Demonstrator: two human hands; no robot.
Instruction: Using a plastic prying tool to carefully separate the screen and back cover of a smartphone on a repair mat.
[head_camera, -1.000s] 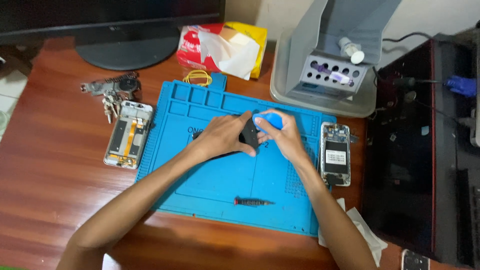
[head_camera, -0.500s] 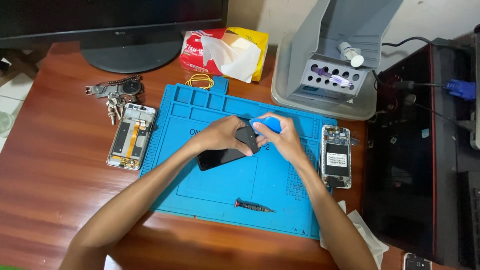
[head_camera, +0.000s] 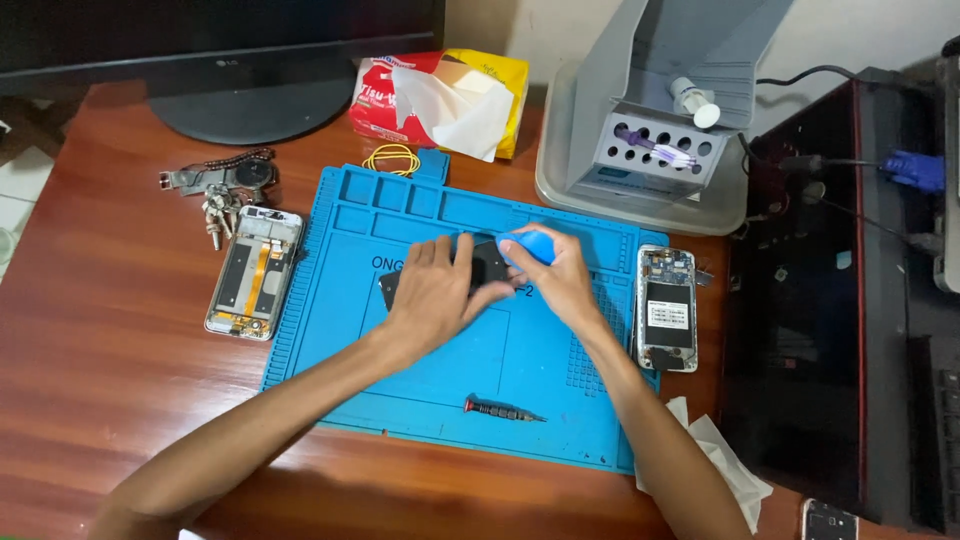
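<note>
The right hand (head_camera: 560, 285) grips a blue suction cup (head_camera: 530, 245) atop the black phone (head_camera: 480, 268); the left hand (head_camera: 437, 295) lies flat, pressing that phone onto the blue repair mat (head_camera: 400, 380).

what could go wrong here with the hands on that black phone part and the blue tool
The left hand only presses the black phone part flat on the blue mat, so it might slide as the right hand works the blue tool. The loose screwdriver could be knocked by a forearm.
</note>
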